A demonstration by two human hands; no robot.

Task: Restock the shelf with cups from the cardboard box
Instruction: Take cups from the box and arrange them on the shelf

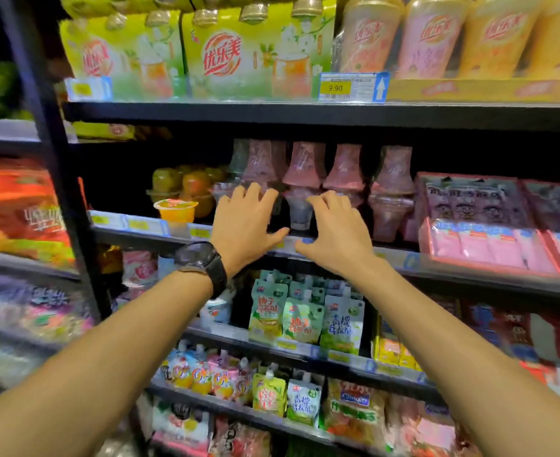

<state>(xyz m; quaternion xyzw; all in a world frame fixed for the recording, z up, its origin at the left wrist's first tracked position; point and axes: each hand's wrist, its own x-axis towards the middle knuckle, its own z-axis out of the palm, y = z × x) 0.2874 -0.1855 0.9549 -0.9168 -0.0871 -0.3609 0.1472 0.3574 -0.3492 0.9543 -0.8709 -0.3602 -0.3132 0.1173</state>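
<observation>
Cups (305,166): a row on the middle shelf (469,262), stacked in pairs, each a pink-wrapped cup turned upside down on a clearer upright one. One lower cup (300,209) stands near the front edge, between the two hands.

Left hand (245,222): fingers spread wide and slightly bent, in front of the leftmost stacks, nothing clasped. Right hand (336,232): fingers spread and bent, tips just beside the lower cup. Contact cannot be told for either hand.

Handling (judgement): thin plastic under film, probably light. The walls would likely dent if squeezed and the film may be slick. The rim-to-rim stacks look easy to tip. The best hold is probably at the waist where the rims meet, one hand on each side, with gentle pressure.

Hard to read: the cardboard box is not in view. The price strip (291,242) and the hands cover the cup bases. The shelf back is dark, so the depth of the row is unknown. The label print is blurred.

Neighbours: an orange jelly cup (175,209) to the left and pink trays (489,245) to the right.
</observation>
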